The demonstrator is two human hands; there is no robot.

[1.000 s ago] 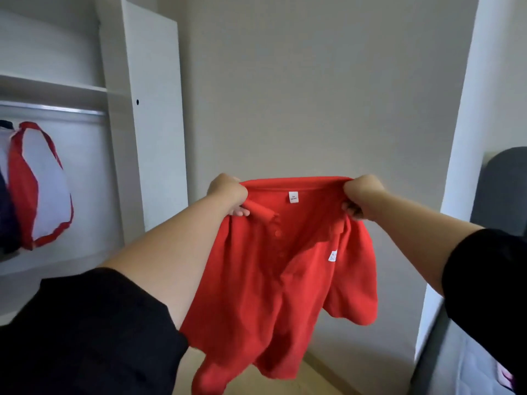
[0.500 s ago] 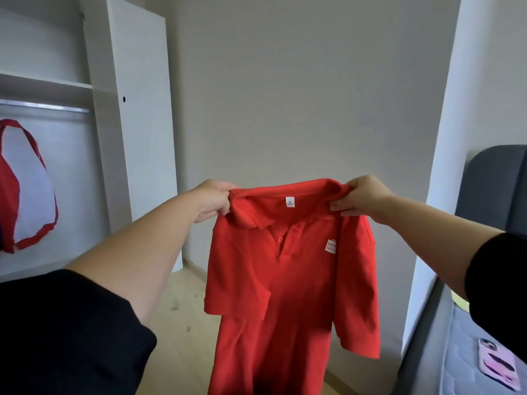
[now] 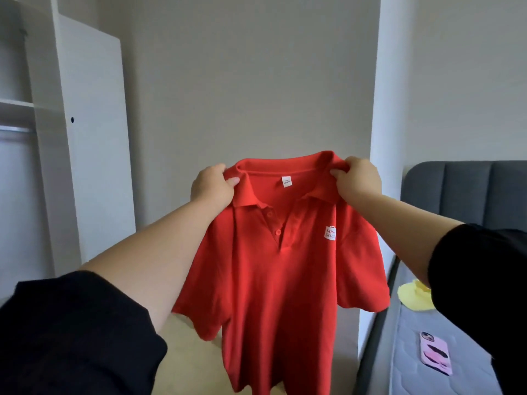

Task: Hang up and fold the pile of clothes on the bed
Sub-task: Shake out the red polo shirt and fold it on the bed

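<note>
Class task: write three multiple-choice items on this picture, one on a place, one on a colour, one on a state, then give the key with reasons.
1. Where does the phone lie? A on the mattress; B on the floor; C on a shelf.
2. What colour is the polo shirt? A blue; B red; C white.
3. How is the polo shirt held? A by one sleeve; B by the hem; C by the left hand and right hand at the collar.
Key: 1 A, it rests flat on the quilted mattress. 2 B, its fabric is red. 3 C, each hand pinches a collar end.
</note>
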